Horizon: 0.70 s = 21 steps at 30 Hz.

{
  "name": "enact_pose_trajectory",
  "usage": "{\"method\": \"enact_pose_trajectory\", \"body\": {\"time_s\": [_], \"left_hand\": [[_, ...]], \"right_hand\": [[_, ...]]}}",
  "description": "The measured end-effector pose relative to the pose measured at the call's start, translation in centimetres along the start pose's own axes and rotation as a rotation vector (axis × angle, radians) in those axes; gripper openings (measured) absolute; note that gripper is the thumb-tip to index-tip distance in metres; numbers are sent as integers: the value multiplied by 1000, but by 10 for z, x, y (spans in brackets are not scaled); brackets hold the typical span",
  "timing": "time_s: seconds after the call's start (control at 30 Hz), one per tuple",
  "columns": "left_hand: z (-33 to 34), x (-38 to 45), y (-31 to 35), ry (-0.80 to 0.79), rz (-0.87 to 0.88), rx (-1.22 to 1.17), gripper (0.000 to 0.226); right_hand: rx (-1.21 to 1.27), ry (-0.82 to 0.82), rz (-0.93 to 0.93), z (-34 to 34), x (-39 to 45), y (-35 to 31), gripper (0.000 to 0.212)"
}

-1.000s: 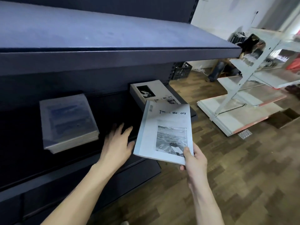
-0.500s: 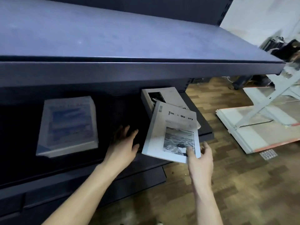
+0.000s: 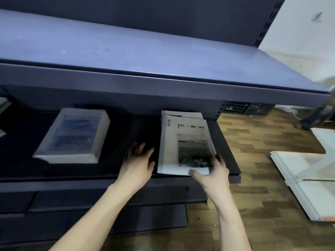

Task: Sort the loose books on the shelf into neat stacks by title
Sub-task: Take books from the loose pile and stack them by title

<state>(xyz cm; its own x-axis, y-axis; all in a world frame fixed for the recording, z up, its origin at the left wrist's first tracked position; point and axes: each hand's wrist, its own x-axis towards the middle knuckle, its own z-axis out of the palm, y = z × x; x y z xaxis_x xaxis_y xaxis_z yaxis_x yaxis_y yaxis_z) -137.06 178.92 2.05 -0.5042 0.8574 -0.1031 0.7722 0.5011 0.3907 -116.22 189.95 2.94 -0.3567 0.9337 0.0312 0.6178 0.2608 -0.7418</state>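
A white book titled "Time & Memory" (image 3: pixel 181 142), with a black-and-white photo on its cover, lies on top of a like white stack (image 3: pixel 181 112) at the right end of the dark lower shelf (image 3: pixel 228 160). My right hand (image 3: pixel 213 173) holds its near right corner, thumb on the front edge and fingers round the right side. Just left of that book, my left hand (image 3: pixel 137 163) rests flat on the shelf with fingers spread. A stack of blue-covered books (image 3: pixel 76 134) sits further left.
The upper shelf board (image 3: pixel 126 51) overhangs the books and hides the back of the lower shelf. Another book's edge (image 3: pixel 3 105) shows at the far left. White shelf panels (image 3: pixel 308 169) lie on the wooden floor to the right, a black crate (image 3: pixel 243 107) behind.
My right hand has carried the "Time & Memory" book from the air in front of the shelf down onto the white stack at the right. My left hand stayed on the shelf.
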Motion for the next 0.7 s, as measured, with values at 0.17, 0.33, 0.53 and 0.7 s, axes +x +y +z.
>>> {"method": "enact_pose_trajectory", "body": {"time_s": [0.17, 0.33, 0.53, 0.7], "left_hand": [[6, -5, 14, 37, -66, 5, 53], [3, -8, 24, 62, -114, 21, 52], [1, -7, 33, 77, -145, 26, 51], [-1, -2, 40, 81, -155, 28, 50]], "right_hand": [[-191, -62, -30, -2, 15, 21, 99], [-271, 14, -47, -2, 34, 35, 92], [-51, -64, -145, -8, 53, 51, 78], [66, -131, -157, -9, 58, 54, 74]]}}
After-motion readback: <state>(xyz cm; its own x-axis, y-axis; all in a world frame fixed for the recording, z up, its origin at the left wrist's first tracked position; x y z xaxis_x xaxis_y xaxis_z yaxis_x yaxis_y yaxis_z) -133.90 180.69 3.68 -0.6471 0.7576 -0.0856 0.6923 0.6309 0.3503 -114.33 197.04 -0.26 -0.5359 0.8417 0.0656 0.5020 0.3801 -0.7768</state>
